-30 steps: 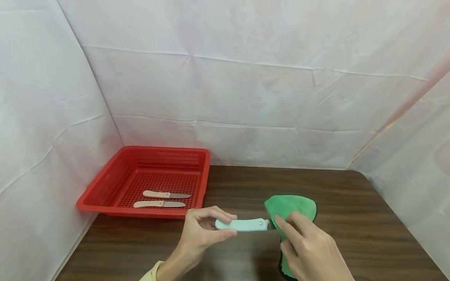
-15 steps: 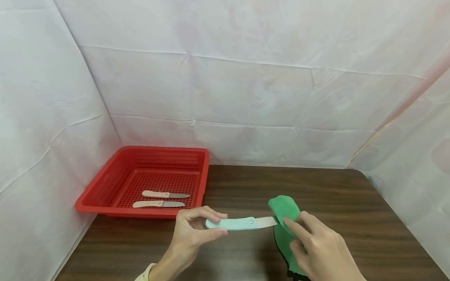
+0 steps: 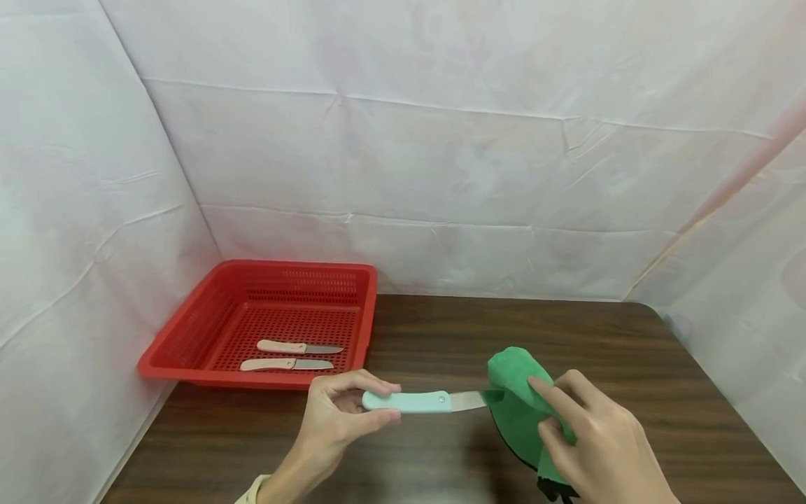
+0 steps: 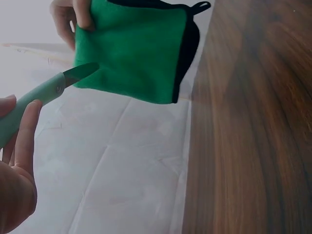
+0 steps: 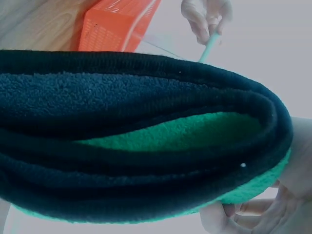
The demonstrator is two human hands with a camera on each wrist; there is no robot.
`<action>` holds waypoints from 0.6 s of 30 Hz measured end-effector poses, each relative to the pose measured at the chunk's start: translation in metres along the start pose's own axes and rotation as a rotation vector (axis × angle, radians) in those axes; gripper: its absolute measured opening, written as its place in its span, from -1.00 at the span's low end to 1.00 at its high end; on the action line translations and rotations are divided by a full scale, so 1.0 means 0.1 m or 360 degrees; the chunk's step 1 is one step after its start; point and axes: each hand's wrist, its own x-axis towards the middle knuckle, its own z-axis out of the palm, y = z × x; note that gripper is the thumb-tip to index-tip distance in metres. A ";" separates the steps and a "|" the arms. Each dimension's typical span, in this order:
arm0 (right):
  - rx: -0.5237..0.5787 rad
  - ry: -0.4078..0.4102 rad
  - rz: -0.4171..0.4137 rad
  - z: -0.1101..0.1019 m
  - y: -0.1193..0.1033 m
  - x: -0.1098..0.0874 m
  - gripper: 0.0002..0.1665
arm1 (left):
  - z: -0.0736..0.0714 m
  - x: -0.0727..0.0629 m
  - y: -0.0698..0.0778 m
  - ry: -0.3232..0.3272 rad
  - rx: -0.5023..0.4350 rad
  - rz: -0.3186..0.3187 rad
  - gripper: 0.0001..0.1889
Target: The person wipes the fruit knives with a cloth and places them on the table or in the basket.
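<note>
My left hand (image 3: 336, 413) pinches a knife (image 3: 409, 402) by the end of its pale mint handle, thumb below and fingers above. The blade points right, and its tip meets a folded green cloth (image 3: 519, 395) with black edging. My right hand (image 3: 595, 437) grips that cloth between thumb and fingers, above the table. In the left wrist view the blade (image 4: 81, 73) lies against the cloth's green face (image 4: 131, 53). Folded layers of the cloth (image 5: 146, 105) fill the right wrist view and partly cover the right hand (image 5: 273, 209).
A red perforated basket (image 3: 147, 360) stands on the left of the dark wood table (image 3: 428, 336). In it lie two knives with pale pink handles, one farther back (image 3: 282, 346) and one nearer (image 3: 267, 364). White sheeting (image 3: 441, 140) hangs behind and along both sides.
The right hand has drawn the cloth rightward along the blade, so more bare metal shows near the handle. The left hand and knife have shifted slightly left.
</note>
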 end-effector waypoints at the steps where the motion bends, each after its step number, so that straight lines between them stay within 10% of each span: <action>1: -0.0004 0.0007 0.0008 -0.01 0.00 0.01 -0.45 | 0.00 0.00 0.00 -0.0001 0.0006 -0.0004 -0.76; 18: 0.0069 0.0020 -0.0262 0.09 -0.35 0.14 -0.45 | 0.26 0.08 -0.09 -0.0048 -0.0049 0.0122 -0.78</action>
